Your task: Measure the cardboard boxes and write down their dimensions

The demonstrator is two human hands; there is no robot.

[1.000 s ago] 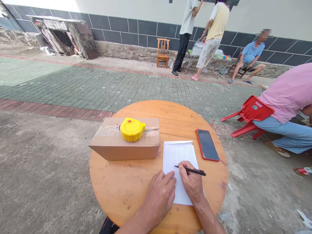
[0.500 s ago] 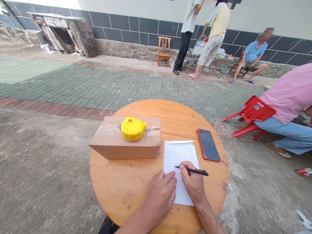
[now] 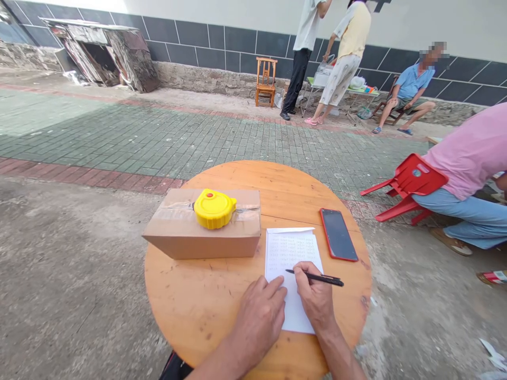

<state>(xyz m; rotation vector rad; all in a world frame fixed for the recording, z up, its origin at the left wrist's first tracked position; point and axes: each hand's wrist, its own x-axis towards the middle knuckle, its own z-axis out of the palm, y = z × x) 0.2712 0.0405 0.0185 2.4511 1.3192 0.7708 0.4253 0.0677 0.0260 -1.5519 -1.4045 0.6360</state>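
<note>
A black pen is pinched in my right hand, its tip at the paper. Rows of small handwriting fill the upper part of the white paper pad. My left hand lies on the pad's left edge and the table, fingers loosely bent and holding nothing. To the upper left stands a cardboard box, with a yellow tape measure on top. A red-edged phone rests right of the pad.
Everything sits on a round wooden table. At right, a person in pink sits on a red plastic chair. Several people are near a folding table by the wall. A wooden chair and a weathered shed stand farther back.
The pen and my right hand have shifted slightly to the right. My left hand stays on the paper. The view has moved a little.
</note>
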